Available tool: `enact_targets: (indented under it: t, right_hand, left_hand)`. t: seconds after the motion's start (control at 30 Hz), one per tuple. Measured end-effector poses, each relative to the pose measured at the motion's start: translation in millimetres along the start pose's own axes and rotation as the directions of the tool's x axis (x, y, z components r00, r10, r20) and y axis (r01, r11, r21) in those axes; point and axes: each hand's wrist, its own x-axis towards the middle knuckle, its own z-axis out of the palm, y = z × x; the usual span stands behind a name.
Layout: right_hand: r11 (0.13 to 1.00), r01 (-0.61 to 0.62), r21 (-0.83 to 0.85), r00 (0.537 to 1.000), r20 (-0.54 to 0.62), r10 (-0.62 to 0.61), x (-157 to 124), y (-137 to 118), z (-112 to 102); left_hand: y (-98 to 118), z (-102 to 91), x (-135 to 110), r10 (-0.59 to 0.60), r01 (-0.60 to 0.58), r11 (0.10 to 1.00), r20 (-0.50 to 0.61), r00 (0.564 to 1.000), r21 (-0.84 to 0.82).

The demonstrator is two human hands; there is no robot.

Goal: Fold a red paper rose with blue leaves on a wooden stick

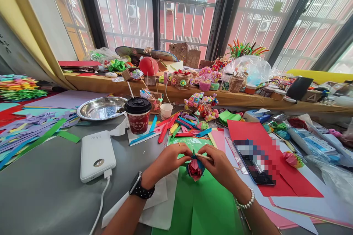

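A folded paper flower [195,170], pink and red with blue outer petals, hangs bloom-down between my two hands over a green paper sheet [209,205]. My left hand [176,158], wearing a ring and a dark watch, pinches the flower's blue and green base. In my right hand [216,163], a thin pale stick [204,157] is gripped between thumb and fingers, its tip against that base. The fingertips of both hands nearly meet there. Whether the stick touches the paper or only lies in front of it, I cannot tell.
Left of my arms lie a white power bank [97,156] with a cable, and a lidded coffee cup [137,117]. A metal plate [102,109] and paper strips [176,126] are beyond. At right, a phone [253,165] rests on red paper [298,181] near another paper flower [292,159].
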Motion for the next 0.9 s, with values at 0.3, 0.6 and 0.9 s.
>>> enact_targets:
  t: [0.3,0.6,0.9]
  right_hand:
    - [1.000,0.007,-0.015,0.997,0.071,-0.006,2,2,-6]
    - [0.994,0.014,-0.110,0.999,0.036,-0.010,1,1,0]
    - [0.989,0.066,-0.136,0.993,-0.093,-0.079,0,-3,2]
  left_hand:
    - [5,0.9,-1,0.029,-0.030,0.995,0.016,0.999,0.096]
    - [6,2.8,-3,0.023,-0.023,0.991,0.002,1.000,0.134]
    - [9,0.1,-1,-0.040,0.040,0.999,-0.061,0.997,-0.001]
